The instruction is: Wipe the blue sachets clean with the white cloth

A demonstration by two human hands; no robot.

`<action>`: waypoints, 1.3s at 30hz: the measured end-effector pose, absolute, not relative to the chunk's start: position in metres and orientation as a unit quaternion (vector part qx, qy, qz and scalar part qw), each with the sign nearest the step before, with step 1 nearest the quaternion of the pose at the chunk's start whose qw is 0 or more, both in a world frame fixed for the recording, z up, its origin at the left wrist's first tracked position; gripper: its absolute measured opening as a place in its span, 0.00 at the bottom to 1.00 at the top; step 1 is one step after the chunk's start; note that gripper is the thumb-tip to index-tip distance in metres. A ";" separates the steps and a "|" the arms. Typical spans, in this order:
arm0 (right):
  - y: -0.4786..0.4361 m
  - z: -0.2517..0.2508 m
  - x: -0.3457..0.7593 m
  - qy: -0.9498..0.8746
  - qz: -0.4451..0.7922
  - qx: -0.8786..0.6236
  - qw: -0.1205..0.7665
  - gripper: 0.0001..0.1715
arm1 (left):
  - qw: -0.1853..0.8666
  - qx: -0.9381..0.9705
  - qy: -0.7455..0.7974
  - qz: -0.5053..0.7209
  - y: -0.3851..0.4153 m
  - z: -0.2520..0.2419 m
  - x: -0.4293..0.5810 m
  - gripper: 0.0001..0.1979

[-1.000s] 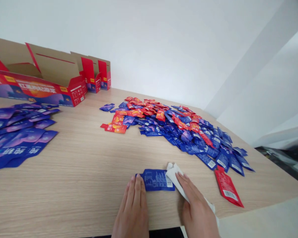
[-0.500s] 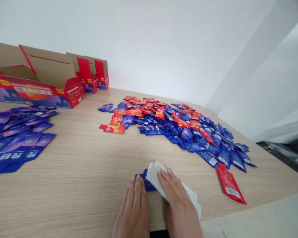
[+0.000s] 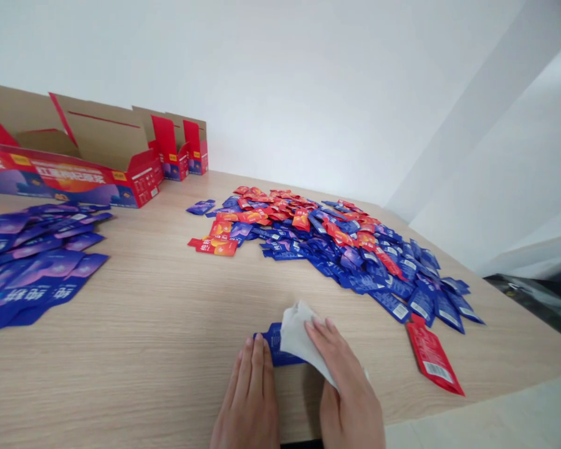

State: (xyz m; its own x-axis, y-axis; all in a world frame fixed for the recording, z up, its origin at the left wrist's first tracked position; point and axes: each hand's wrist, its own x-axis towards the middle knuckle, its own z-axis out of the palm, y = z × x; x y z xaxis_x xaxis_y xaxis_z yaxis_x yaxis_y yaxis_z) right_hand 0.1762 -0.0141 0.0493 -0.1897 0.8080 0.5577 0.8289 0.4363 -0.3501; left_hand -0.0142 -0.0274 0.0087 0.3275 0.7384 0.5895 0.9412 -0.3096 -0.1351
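Observation:
A blue foil sachet point(image 3: 275, 348) lies flat on the wooden table point(image 3: 135, 368) near its front edge, partly hidden under a white wipe point(image 3: 299, 337). My left hand point(image 3: 250, 399) rests flat with its fingertips on the sachet's left end. My right hand point(image 3: 346, 390) presses the crumpled wipe onto the sachet's other part, with the cloth bunched under its fingers. The barcode end of the sachet is covered. A red sachet point(image 3: 432, 358) lies to the right of my right hand.
A large mixed pile of blue and red sachets point(image 3: 336, 249) spreads across the table's middle. A stack of purple-blue sachets point(image 3: 28, 268) lies at left. Open red cardboard display cartons point(image 3: 75, 168) stand at the back left against a white wall.
My right hand and the wipe have shifted slightly right over the sachet compared with half a second ago, after sliding left from the barcode end. My left hand has stayed still.

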 end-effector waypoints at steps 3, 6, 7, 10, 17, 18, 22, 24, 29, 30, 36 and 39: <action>-0.007 0.044 0.161 -0.828 -0.038 -0.461 0.315 0.54 | 0.251 -0.778 -0.532 -0.222 -0.026 0.006 -0.016 0.28; -0.006 0.039 0.170 -0.842 -0.049 -0.462 0.275 0.54 | 0.248 -0.780 -0.532 -0.218 -0.026 0.006 -0.015 0.29; -0.008 0.038 0.178 -0.836 -0.046 -0.480 0.262 0.54 | 0.243 -0.781 -0.534 -0.212 -0.026 0.007 -0.015 0.30; -0.015 0.037 0.210 -0.793 -0.049 -0.549 0.258 0.50 | 0.232 -0.784 -0.540 -0.200 -0.028 0.012 -0.013 0.31; -0.021 0.050 0.244 -0.726 -0.040 -0.618 0.299 0.45 | 0.231 -0.778 -0.547 -0.206 -0.028 0.012 -0.009 0.31; -0.021 0.053 0.235 -0.730 -0.034 -0.604 0.319 0.44 | 0.231 -0.778 -0.546 -0.208 -0.027 0.011 -0.010 0.31; -0.013 0.056 0.180 -0.800 -0.022 -0.487 0.350 0.46 | 0.232 -0.781 -0.537 -0.218 -0.027 0.005 -0.013 0.32; -0.007 0.052 0.158 -0.840 -0.027 -0.437 0.321 0.47 | 0.233 -0.785 -0.530 -0.221 -0.028 0.002 -0.016 0.32; -0.006 0.043 0.170 -0.825 -0.031 -0.486 0.288 0.51 | 0.233 -0.784 -0.533 -0.219 -0.027 0.002 -0.017 0.33; -0.008 0.043 0.181 -0.816 -0.029 -0.505 0.278 0.52 | 0.228 -0.783 -0.536 -0.217 -0.027 0.004 -0.016 0.34; -0.017 0.051 0.245 -0.753 -0.066 -0.609 0.239 0.44 | 0.217 -0.778 -0.547 -0.220 -0.029 0.015 -0.009 0.34; -0.016 0.057 0.244 -0.731 -0.061 -0.618 0.283 0.41 | 0.227 -0.774 -0.548 -0.222 -0.029 0.019 -0.008 0.32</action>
